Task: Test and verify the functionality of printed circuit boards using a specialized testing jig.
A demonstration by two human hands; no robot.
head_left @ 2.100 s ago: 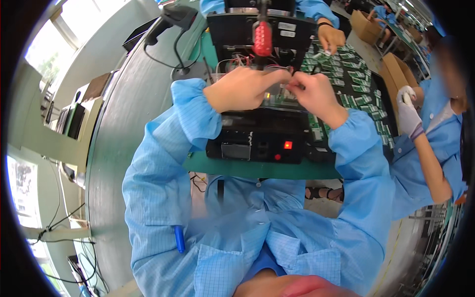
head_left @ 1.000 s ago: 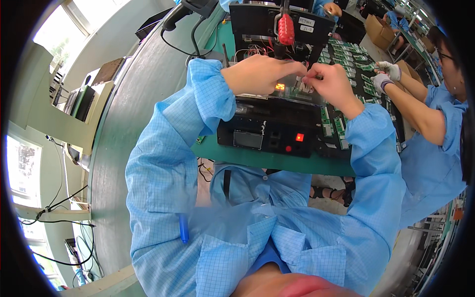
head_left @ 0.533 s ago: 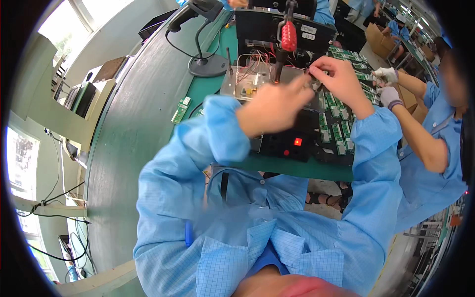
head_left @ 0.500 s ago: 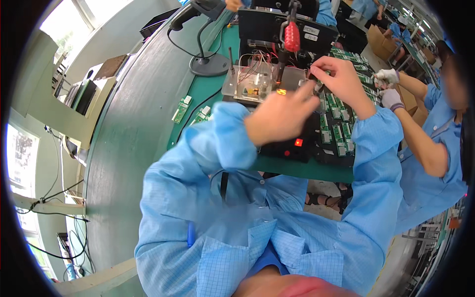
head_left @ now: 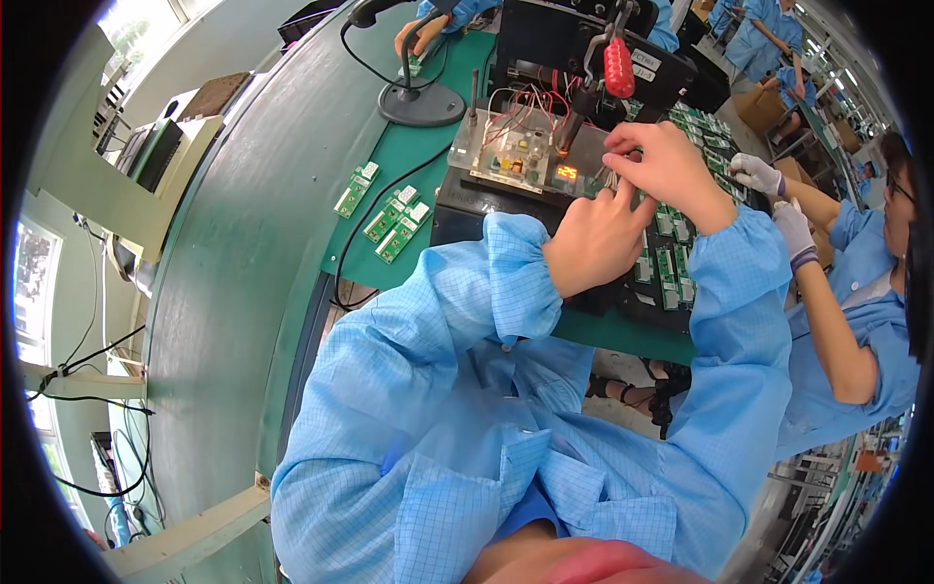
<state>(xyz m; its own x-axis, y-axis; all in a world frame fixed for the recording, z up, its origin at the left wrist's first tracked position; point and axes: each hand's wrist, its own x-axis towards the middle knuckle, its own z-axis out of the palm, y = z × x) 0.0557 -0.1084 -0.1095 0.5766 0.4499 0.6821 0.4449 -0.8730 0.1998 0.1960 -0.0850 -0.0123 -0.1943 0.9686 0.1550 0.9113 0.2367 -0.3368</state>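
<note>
My left hand (head_left: 601, 241) and my right hand (head_left: 669, 173) meet at the right side of a test fixture (head_left: 506, 146). The fingertips of both are drawn together, and whatever they pinch is too small and covered to name. Thin pale strands, perhaps wires (head_left: 608, 179), show beside the fingertips. The fixture has a clear plate with wires, small components and a lit orange display (head_left: 565, 172). Above it stands a toggle clamp with a red grip (head_left: 618, 68). Green circuit boards (head_left: 667, 277) lie just beyond my wrists on the right.
On the left of the green mat lie several circuit boards (head_left: 397, 224) and a black cable. A scanner stand (head_left: 420, 104) is behind them. At right, a co-worker's gloved hands (head_left: 778, 190) work near more boards. Another person's hand (head_left: 420, 37) touches a board at the far side.
My left hand has moved right and slightly down, its fingers now up against my right hand. The view has shifted, showing more boards at left and a person's hand on a board beyond.
</note>
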